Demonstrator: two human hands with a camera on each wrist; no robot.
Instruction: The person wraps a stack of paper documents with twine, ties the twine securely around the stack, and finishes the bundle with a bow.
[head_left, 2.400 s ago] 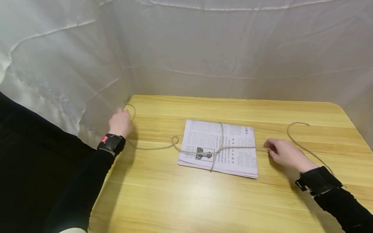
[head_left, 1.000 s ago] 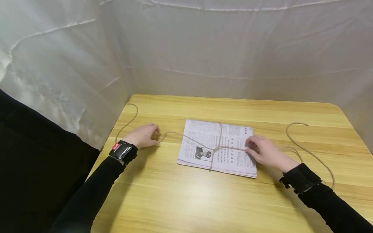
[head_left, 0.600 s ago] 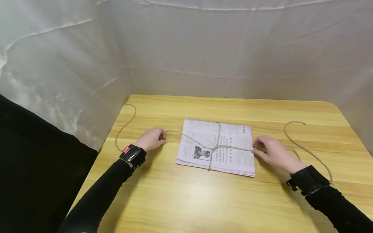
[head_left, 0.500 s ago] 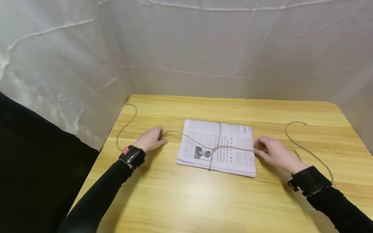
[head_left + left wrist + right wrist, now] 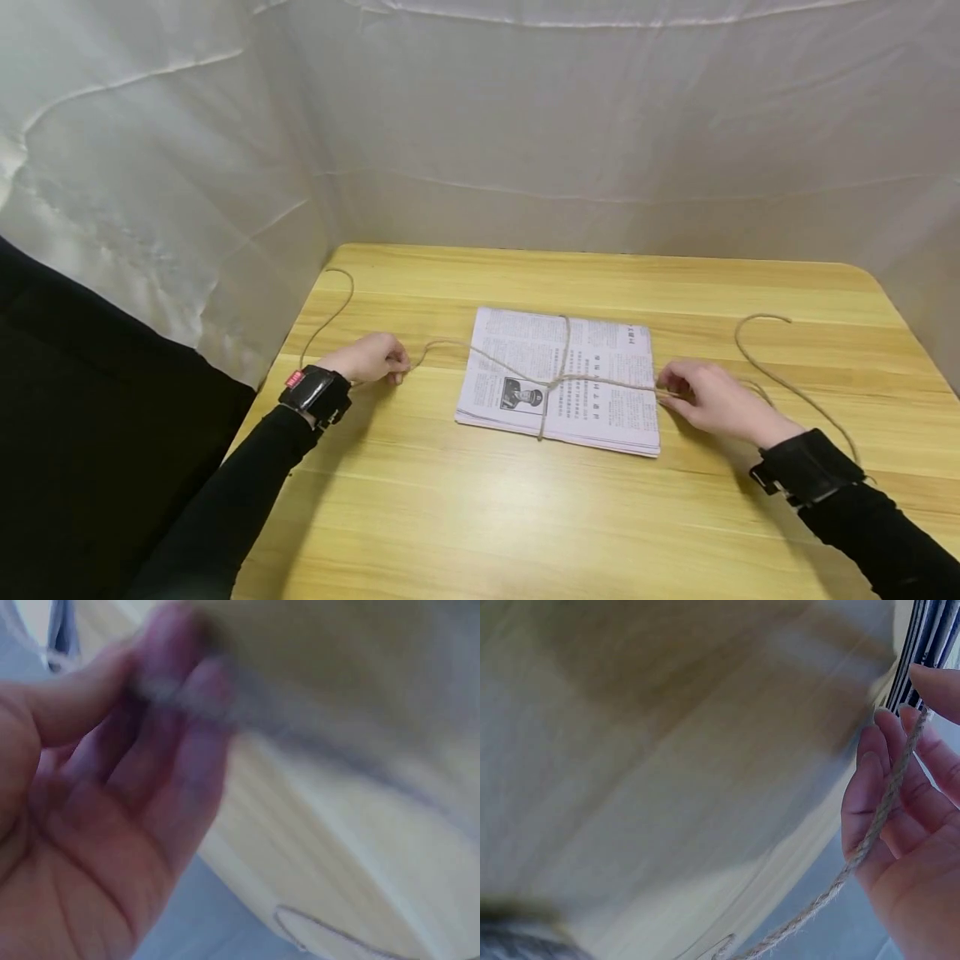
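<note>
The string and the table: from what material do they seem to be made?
The string looks like jute or hemp twine: tan, twisted, with a rough, fuzzy, matte surface. The right hand and the left hand each pinch one end of it. The table shows light yellow wood grain with a smooth, slightly glossy finish; it may be laminate rather than solid wood.

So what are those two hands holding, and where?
Both hold the twine tied round the newspaper stack: left hand its left strand, right hand its right strand beside the stack.
</note>
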